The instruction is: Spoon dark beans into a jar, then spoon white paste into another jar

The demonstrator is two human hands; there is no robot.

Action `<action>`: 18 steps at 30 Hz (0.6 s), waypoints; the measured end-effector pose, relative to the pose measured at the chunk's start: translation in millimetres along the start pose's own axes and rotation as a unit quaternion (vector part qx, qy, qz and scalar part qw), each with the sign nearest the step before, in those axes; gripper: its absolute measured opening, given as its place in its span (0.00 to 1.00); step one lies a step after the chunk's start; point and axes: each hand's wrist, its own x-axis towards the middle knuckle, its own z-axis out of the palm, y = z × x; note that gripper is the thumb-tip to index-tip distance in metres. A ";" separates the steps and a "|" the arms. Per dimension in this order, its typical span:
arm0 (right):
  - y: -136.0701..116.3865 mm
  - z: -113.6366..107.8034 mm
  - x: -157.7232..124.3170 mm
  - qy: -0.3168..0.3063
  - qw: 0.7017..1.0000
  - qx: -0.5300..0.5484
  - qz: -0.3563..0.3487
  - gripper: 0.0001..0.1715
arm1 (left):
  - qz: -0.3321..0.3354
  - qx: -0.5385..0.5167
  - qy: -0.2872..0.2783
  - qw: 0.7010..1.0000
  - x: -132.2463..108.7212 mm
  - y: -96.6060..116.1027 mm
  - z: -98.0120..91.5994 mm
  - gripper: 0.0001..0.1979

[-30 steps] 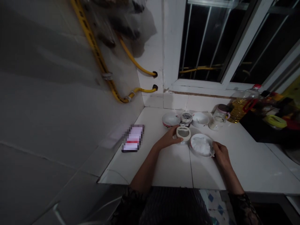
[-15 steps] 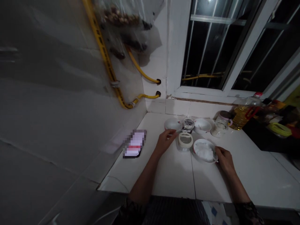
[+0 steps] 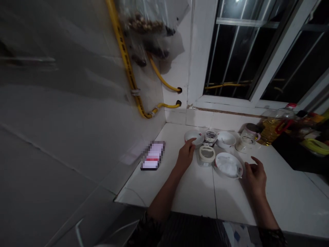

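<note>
My left hand point(image 3: 186, 152) is at the near side of a white bowl point(image 3: 190, 136), its fingers apart in front of the rim. Whether they touch the bowl I cannot tell. To the right of that hand stands a clear jar with a cream lid point(image 3: 207, 154). A second bowl point(image 3: 222, 173) holds a white, grainy or powdery heap point(image 3: 227, 165). Just right of it, my right hand point(image 3: 256, 176) hovers with thumb and fingers spread, holding nothing. Behind are another lidded jar point(image 3: 210, 136) and a third white bowl point(image 3: 226, 140).
A phone point(image 3: 154, 156) with a lit, blurred screen stands by the left wall. At the back right are a dark-lidded jar point(image 3: 248, 139), an oil bottle point(image 3: 269, 130) and a black box point(image 3: 289, 152). A yellow pipe point(image 3: 125, 61) runs down the wall beside a hanging plastic bag point(image 3: 146, 25).
My right hand has let go of the rim of the bowl with the white heap and moved right, fingers spreading. My left hand's fingers have parted and reach closer to the left bowl. The view has shifted slightly.
</note>
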 end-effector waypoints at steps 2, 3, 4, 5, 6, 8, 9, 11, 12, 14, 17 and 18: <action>2.2 0.9 -1.1 0.009 0.999 0.027 -0.020 0.41 | 0.018 0.002 0.012 1.000 0.5 -1.6 1.2 0.18; 4.4 1.4 -1.2 0.004 0.999 0.040 -0.023 0.43 | 0.026 0.003 0.017 1.000 0.7 -2.5 1.6 0.20; 7.1 1.7 -1.1 -0.003 0.999 0.048 -0.024 0.44 | 0.032 0.005 0.021 0.999 0.7 -3.4 1.9 0.21; 10.0 2.0 -1.0 -0.006 0.998 0.050 -0.025 0.44 | 0.037 0.007 0.024 0.999 0.5 -4.2 1.9 0.22; 12.6 2.1 -1.1 -0.005 0.999 0.048 -0.025 0.43 | 0.041 0.010 0.028 0.999 0.2 -4.8 1.8 0.23; 16.2 1.8 -2.2 0.001 0.999 0.041 -0.020 0.43 | 0.042 0.020 0.036 0.998 -0.8 -5.6 1.1 0.23; 16.6 1.2 -3.3 0.004 0.999 0.040 -0.015 0.43 | 0.040 0.026 0.041 0.998 -1.3 -5.9 0.6 0.23; 14.9 -0.7 -5.8 0.006 0.999 0.052 -0.004 0.43 | 0.034 0.037 0.054 0.997 -1.9 -6.4 0.0 0.20; 13.1 -1.9 -7.0 0.006 0.998 0.061 0.000 0.44 | 0.032 0.042 0.060 0.997 -2.1 -6.6 -0.2 0.18; 9.1 -4.5 -8.6 0.010 0.997 0.074 0.009 0.44 | 0.032 0.048 0.066 0.996 -2.3 -7.0 0.1 0.17; 6.1 -6.6 -9.0 0.012 0.998 0.064 0.017 0.47 | 0.032 0.054 0.072 0.995 -3.5 -7.3 2.1 0.19; 6.4 -6.7 -8.9 0.014 0.998 0.057 0.014 0.47 | 0.031 0.056 0.073 0.995 -4.2 -7.2 3.1 0.20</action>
